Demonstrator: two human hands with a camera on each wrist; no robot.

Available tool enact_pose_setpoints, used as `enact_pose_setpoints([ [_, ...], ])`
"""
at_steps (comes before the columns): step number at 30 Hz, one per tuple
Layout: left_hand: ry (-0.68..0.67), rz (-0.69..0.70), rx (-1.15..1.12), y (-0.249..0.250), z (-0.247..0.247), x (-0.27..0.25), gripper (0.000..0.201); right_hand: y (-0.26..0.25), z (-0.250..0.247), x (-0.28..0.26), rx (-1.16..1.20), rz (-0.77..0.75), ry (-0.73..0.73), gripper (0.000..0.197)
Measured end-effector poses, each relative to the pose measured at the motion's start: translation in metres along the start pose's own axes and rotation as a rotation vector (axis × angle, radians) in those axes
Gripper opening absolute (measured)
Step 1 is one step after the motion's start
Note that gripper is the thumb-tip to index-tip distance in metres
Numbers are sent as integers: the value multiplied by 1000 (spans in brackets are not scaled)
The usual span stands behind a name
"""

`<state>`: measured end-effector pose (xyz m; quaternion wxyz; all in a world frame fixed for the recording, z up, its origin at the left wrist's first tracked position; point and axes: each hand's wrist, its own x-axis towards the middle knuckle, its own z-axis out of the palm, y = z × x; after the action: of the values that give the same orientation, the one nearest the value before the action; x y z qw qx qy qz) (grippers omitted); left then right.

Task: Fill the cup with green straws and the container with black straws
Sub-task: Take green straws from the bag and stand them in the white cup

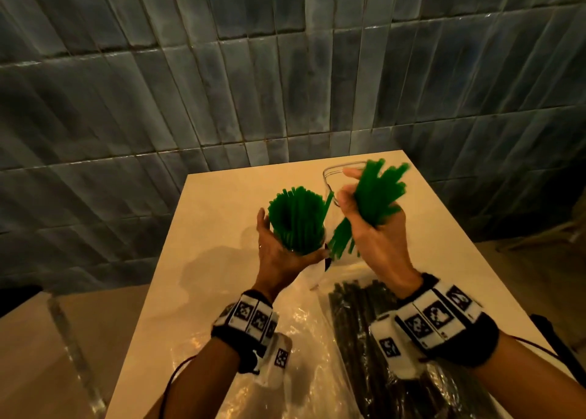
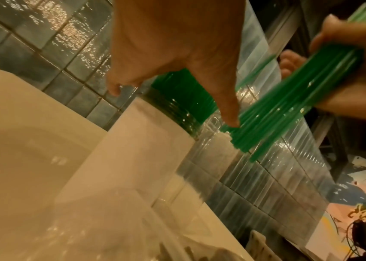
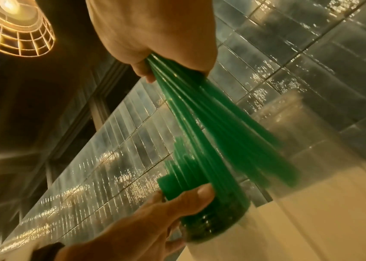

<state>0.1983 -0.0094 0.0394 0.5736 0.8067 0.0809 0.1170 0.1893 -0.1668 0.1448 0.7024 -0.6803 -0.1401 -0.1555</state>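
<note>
Above the table (image 1: 222, 216) our left hand (image 1: 279, 254) wraps the cup (image 1: 301, 238), already crowded with upright green straws. Just beside it on the right, our right hand (image 1: 377, 244) clutches a green bundle (image 1: 377, 193) whose long axis tilts away from the cup's mouth, so we judge it must swing upright and leftward to drop in.

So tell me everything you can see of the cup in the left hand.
The cup is a clear, see-through tumbler, plastic or glass by its look, lifted above the table and tilted slightly. The left hand grips its lower wall from below, fingers and thumb curled round it. It is packed with green straws standing on end, their tops fanning out well above the rim. The right hand holds a further green bunch just beside it.
</note>
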Motion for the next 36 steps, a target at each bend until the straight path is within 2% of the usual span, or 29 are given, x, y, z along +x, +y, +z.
enact_pose_setpoints([
  [2, 11, 41, 12, 3, 5, 8, 137, 3, 11, 8, -68, -18, -65, 22],
  [6, 51, 122, -50, 12, 11, 18, 134, 25, 26, 15, -433, -92, -300, 30],
  [10, 26, 221, 61, 12, 9, 19, 137, 31, 27, 21, -599, 8, -429, 30],
  [12, 36, 222, 75, 6, 6, 18, 138, 29, 24, 23, -505, 40, -404, 30],
  [16, 106, 285, 128, 12, -1, 18, 123, 17, 11, 27, -198, 137, -162, 32],
  [19, 142, 340, 266, 29, -1, 24, 116, 7, 1, 34, -20, 114, -30, 15],
  [21, 151, 304, 252, 36, -2, 33, 113, 1, -6, 38, 34, 86, 4, 19],
  [24, 75, 154, 166, 43, -7, 45, 102, -5, -11, 41, 96, 55, -4, 29],
  [28, -33, -3, 163, 50, -14, 56, 81, -9, -2, 46, 171, 87, -53, 30],
  [36, -138, -65, 211, 54, -26, 72, 44, -5, 35, 64, 181, 115, -209, 17],
])
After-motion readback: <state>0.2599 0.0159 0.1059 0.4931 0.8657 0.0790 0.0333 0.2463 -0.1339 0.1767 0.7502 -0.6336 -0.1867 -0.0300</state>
